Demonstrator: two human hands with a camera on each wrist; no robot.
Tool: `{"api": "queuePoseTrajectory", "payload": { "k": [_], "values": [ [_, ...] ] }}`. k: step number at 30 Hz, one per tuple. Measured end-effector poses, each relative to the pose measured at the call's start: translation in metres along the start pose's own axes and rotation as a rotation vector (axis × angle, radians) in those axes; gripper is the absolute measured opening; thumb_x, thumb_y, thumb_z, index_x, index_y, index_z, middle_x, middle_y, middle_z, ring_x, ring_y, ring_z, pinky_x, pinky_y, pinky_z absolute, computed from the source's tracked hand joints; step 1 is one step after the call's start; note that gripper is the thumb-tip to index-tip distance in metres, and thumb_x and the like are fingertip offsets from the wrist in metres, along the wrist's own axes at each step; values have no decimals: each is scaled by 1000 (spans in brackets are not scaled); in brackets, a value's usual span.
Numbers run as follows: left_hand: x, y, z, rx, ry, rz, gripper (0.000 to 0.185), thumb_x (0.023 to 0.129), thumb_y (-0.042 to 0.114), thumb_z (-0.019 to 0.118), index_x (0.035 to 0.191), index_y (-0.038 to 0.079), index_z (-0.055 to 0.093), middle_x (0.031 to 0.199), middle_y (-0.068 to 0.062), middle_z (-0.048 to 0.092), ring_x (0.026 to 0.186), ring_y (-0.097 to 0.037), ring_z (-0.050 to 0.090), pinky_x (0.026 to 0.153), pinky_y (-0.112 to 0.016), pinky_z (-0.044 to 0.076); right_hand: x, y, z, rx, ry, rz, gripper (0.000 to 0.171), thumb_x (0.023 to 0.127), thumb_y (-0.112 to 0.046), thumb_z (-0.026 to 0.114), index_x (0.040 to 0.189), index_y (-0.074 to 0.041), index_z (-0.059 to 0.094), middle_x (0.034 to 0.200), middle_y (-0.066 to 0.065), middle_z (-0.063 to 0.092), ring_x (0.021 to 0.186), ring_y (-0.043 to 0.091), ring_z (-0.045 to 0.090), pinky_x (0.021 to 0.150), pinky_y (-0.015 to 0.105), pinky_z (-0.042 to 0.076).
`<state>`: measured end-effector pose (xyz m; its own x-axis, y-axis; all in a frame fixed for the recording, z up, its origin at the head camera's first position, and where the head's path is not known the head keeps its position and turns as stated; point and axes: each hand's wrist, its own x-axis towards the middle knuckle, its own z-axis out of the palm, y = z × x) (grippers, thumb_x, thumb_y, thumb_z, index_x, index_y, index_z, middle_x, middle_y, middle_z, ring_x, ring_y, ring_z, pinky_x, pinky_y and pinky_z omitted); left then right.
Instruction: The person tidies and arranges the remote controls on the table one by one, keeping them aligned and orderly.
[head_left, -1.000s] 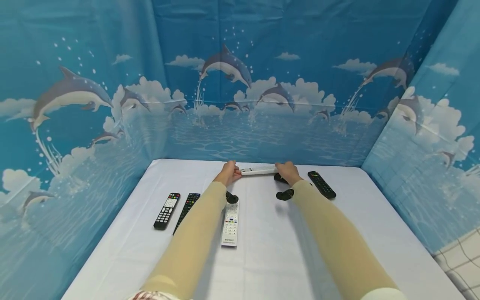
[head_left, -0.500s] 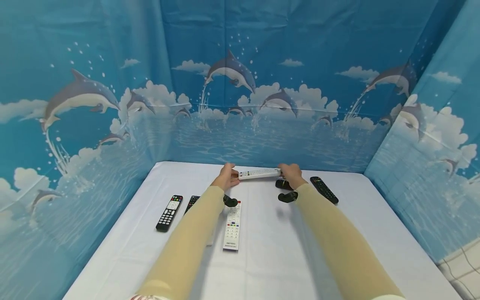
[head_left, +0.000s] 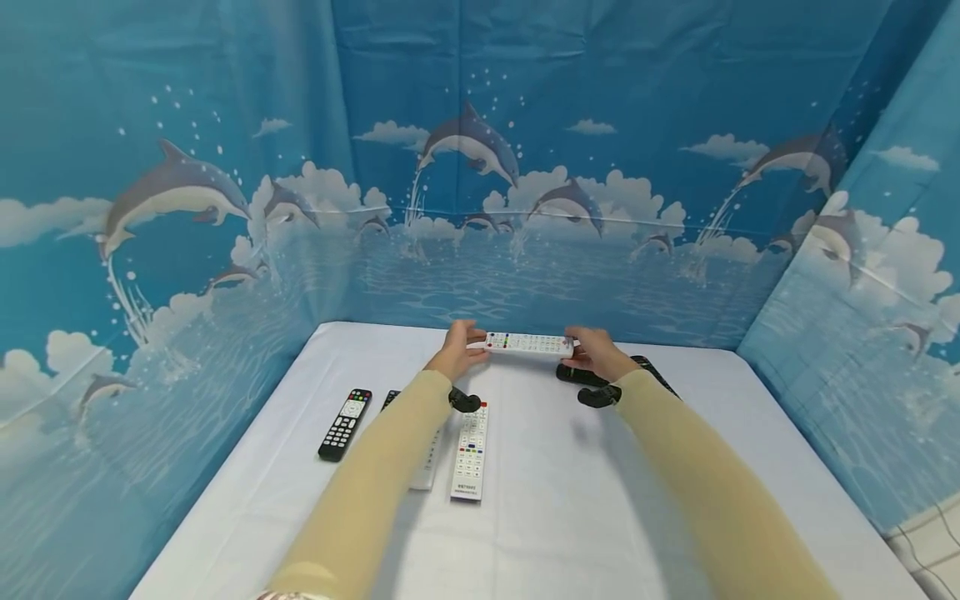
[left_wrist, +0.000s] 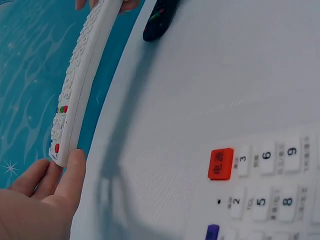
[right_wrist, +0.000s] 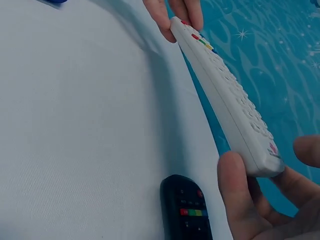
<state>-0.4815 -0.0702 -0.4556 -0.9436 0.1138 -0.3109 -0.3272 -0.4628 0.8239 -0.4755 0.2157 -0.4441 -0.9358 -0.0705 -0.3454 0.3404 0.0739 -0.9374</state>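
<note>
A white remote control (head_left: 529, 343) with small coloured buttons is held level above the far edge of the table, its button face tilted toward the head camera. My left hand (head_left: 454, 352) pinches its left end, the one with a red button, between thumb and fingers. At the other end, the thumb and fingers of my right hand (head_left: 597, 353) grip the remote. The left wrist view shows the thumb of my left hand (left_wrist: 50, 195) on the remote's near side. Below my right hand lies a black remote (right_wrist: 185, 210) with a coloured button row, partly hidden in the head view.
On the white tablecloth (head_left: 540, 517) lie a black remote (head_left: 345, 425) at left, a second white remote (head_left: 469, 454) in the middle, and a pale remote (head_left: 426, 467) partly behind the left sleeve. Another black remote (head_left: 651, 368) shows beyond the right arm. A dolphin-print curtain (head_left: 525, 275) surrounds the table.
The held white remote has turned so that its button face now shows more to the head camera. My right hand has shifted slightly right, covering more of the black remotes there.
</note>
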Motion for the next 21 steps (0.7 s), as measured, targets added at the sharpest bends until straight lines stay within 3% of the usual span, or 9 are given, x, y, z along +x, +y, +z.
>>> {"api": "queuePoseTrajectory", "payload": {
  "k": [5,7,12,15,21],
  "values": [
    [-1,-1,6,-160,-7,-16,55,105,24,49,151,-5,39,149,-29,40,139,-48,36,110,-51,39,-6,-1,-4,0,-167,81,53,107,-34,51,152,-7,42,133,23,45,122,39,54,94,39,54],
    [-1,-2,12,-219,-17,-20,56,105,23,50,153,-4,35,152,-30,35,140,-46,35,111,-51,37,-8,0,-3,14,-216,112,54,106,-35,51,153,-8,42,136,23,43,123,39,54,99,44,51],
    [-6,-9,31,-306,-46,-50,60,105,20,49,157,-1,27,155,-35,26,144,-47,30,115,-51,32,-17,3,7,66,-323,155,63,107,-35,49,161,-15,22,149,20,34,119,32,54,105,53,45],
    [-18,-17,43,-264,-91,-86,63,105,20,48,157,-3,22,154,-37,26,143,-48,29,115,-53,31,-27,5,15,85,-351,157,67,107,-34,48,163,-16,14,154,19,32,122,32,52,103,53,46],
    [-48,-32,49,-57,-216,-158,64,107,25,42,157,-5,17,154,-36,27,141,-50,32,113,-57,32,-50,12,25,-4,-372,156,65,107,-39,46,161,-13,19,149,23,42,122,33,55,98,50,47]
  ]
}}
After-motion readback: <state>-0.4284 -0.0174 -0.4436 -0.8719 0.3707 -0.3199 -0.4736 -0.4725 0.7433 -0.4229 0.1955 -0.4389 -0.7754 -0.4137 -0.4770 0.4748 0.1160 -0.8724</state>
